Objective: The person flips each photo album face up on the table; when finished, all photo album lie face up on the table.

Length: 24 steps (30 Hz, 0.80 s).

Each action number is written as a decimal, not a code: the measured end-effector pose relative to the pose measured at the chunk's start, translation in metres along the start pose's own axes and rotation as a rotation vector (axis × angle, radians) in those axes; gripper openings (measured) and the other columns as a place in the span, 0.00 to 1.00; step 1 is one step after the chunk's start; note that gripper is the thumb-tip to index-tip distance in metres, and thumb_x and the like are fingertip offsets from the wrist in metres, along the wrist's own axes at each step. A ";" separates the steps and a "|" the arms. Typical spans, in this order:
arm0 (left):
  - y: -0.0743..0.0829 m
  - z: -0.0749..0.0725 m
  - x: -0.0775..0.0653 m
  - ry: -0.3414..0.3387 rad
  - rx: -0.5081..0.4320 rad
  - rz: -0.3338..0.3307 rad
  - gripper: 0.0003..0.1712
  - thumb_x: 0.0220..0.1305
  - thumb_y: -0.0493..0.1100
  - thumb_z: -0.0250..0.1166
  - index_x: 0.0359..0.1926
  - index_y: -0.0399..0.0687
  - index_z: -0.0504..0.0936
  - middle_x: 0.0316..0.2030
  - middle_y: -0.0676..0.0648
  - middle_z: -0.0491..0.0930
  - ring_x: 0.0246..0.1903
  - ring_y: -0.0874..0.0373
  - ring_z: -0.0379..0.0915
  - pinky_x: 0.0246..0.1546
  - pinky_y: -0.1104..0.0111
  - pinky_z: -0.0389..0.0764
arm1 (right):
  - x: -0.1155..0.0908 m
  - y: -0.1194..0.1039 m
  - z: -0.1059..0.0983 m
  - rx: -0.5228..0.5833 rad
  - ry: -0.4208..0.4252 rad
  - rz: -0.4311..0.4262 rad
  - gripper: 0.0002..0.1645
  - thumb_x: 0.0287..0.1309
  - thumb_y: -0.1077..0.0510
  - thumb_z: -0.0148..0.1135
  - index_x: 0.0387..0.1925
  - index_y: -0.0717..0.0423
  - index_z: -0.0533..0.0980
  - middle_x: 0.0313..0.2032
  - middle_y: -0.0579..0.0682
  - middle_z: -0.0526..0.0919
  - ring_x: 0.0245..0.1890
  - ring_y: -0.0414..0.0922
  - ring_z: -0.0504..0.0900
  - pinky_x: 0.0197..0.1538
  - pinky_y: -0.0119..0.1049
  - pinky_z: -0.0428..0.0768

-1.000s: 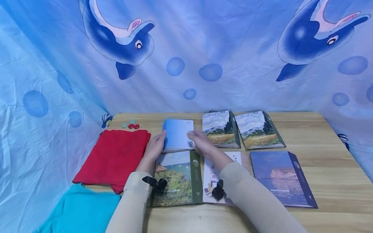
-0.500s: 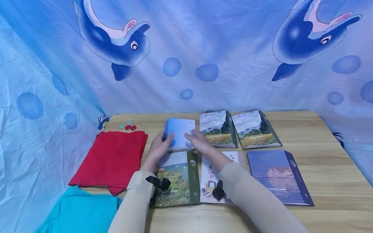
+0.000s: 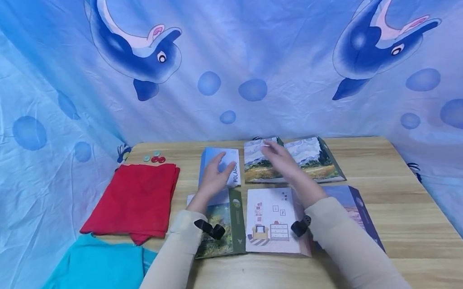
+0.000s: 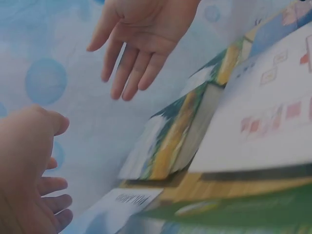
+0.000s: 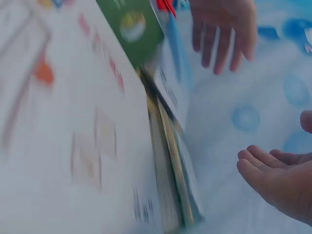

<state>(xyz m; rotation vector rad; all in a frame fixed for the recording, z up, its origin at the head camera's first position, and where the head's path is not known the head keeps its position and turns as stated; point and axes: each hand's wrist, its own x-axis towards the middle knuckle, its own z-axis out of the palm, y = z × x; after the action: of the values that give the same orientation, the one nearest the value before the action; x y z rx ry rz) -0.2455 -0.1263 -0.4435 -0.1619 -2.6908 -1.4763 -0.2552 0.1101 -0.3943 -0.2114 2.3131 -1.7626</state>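
Observation:
My left hand (image 3: pixel 214 175) hovers, fingers spread and holding nothing, above the light blue album (image 3: pixel 209 162) lettered POLAROID. Raised over the back-row landscape photo album (image 3: pixel 253 163), my right hand (image 3: pixel 282 159) holds nothing either, its fingers extended. Both bare palms face each other in the left wrist view, the left hand (image 4: pixel 29 170) low and the right hand (image 4: pixel 146 34) at the top. Below them lies a white album (image 3: pixel 272 220) with furniture drawings. A green-spined garden album (image 3: pixel 221 227) sits to its left, partly hidden by my left wrist.
A second landscape album (image 3: pixel 318 158) and a purple seascape album (image 3: pixel 352 203), partly covered by my right arm, lie to the right. Folded red cloth (image 3: pixel 135 199), turquoise cloth (image 3: pixel 91 278) and several red and green buttons (image 3: pixel 155 159) are on the left. A dolphin-printed curtain (image 3: pixel 281 45) surrounds the table.
Both hands have let go of the blue POLAROID album, which stays in the back row. The right hand has lifted away to the right, uncovering the white album; the left hand has risen slightly.

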 end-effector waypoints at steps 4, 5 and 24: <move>0.006 0.017 -0.002 -0.057 -0.060 -0.009 0.36 0.76 0.56 0.57 0.76 0.43 0.63 0.74 0.38 0.62 0.72 0.41 0.58 0.71 0.49 0.63 | -0.004 0.010 -0.025 0.085 0.051 0.017 0.38 0.78 0.47 0.48 0.79 0.56 0.51 0.74 0.61 0.61 0.74 0.58 0.61 0.75 0.51 0.59; 0.007 0.022 -0.002 -0.072 -0.082 -0.017 0.36 0.76 0.55 0.56 0.76 0.44 0.62 0.74 0.38 0.62 0.72 0.41 0.58 0.71 0.49 0.63 | -0.004 0.014 -0.030 0.092 0.058 0.024 0.38 0.78 0.47 0.48 0.80 0.56 0.51 0.74 0.62 0.61 0.74 0.58 0.60 0.75 0.51 0.59; 0.017 0.072 0.010 -0.197 -0.245 -0.178 0.40 0.76 0.69 0.41 0.78 0.52 0.61 0.76 0.49 0.60 0.76 0.49 0.51 0.75 0.51 0.54 | -0.007 0.071 -0.041 0.073 -0.035 0.210 0.40 0.79 0.46 0.46 0.81 0.53 0.46 0.80 0.59 0.44 0.79 0.59 0.43 0.77 0.58 0.47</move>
<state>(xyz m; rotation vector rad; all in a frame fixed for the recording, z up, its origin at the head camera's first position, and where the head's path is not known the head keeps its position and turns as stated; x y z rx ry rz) -0.2538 -0.0557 -0.4666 -0.0862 -2.7240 -1.9381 -0.2579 0.1686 -0.4519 0.0128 2.1540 -1.7200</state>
